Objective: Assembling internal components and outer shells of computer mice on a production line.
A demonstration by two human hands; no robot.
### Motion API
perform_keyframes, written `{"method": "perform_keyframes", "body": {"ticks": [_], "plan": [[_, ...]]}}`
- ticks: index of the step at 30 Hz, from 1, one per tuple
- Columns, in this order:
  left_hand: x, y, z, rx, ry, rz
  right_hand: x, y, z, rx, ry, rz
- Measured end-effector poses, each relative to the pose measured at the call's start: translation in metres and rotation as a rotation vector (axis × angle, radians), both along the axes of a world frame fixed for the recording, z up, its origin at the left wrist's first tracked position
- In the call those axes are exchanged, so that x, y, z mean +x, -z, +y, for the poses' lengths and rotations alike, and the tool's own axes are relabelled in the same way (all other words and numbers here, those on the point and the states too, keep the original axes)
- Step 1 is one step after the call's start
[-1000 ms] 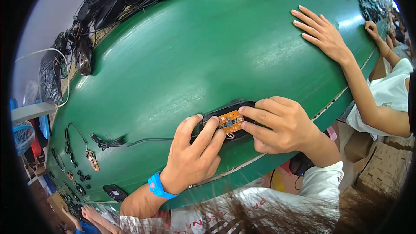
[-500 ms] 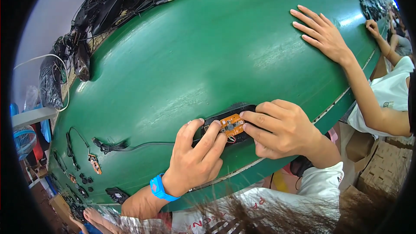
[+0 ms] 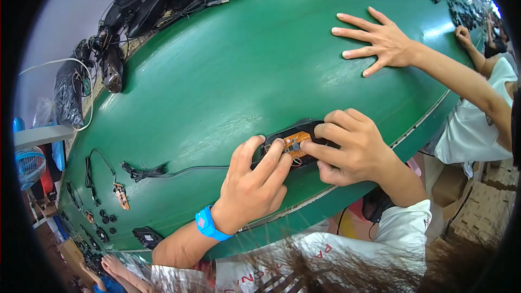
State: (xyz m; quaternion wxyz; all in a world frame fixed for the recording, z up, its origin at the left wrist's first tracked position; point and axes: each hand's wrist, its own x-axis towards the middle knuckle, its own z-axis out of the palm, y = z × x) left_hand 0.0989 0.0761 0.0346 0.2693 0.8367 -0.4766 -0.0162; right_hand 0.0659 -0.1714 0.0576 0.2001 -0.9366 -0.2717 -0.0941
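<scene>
Near the front edge of the table, both hands grip an opened computer mouse, a black plastic mouse base (image 3: 308, 126) with an orange circuit board (image 3: 294, 145) lying in it. My left hand (image 3: 251, 182) closes on its left end, fingertips on the rim and at the board's left side. At the right end, my right hand (image 3: 353, 149) has one fingertip pressing the board and other fingers round the base. Thin wires show at the board's near side. From the left end a black cable (image 3: 190, 171) runs left to a tied bundle (image 3: 144, 172).
A co-worker's spread hand (image 3: 385, 43) hovers or rests on the green table (image 3: 228, 76) at right. Loose on the left lie another orange circuit board (image 3: 121, 196), small black parts (image 3: 108, 218) and a black shell (image 3: 146, 237). Black cabled mice (image 3: 146, 13) line the far edge.
My right fingers have shifted: one now lies on the far rim, another presses the board. The co-worker's hand has moved left with fingers spread wider. The whole view has shifted slightly.
</scene>
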Motion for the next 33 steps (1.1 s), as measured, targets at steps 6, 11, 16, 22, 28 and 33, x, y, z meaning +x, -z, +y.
{"method": "perform_keyframes", "body": {"ticks": [6, 11, 16, 22, 28, 33], "plan": [[0.000, -0.002, -0.003, -0.049, -0.005, 0.031, 0.000, -0.004, 0.000, 0.222, -0.120, 0.122], [0.000, -0.003, -0.006, -0.063, -0.003, 0.044, -0.001, -0.008, 0.001, 0.195, -0.111, 0.183], [0.001, -0.005, -0.008, -0.075, 0.001, 0.059, -0.004, -0.008, 0.003, 0.123, -0.083, 0.138], [0.000, -0.004, -0.012, -0.075, -0.004, 0.048, -0.005, -0.006, 0.003, 0.211, -0.090, 0.139], [0.001, -0.004, -0.015, -0.098, -0.002, 0.053, -0.004, -0.005, 0.003, 0.128, -0.085, 0.076], [0.000, -0.005, -0.015, -0.068, 0.013, 0.006, -0.002, -0.012, 0.001, 0.181, -0.078, 0.005]]}}
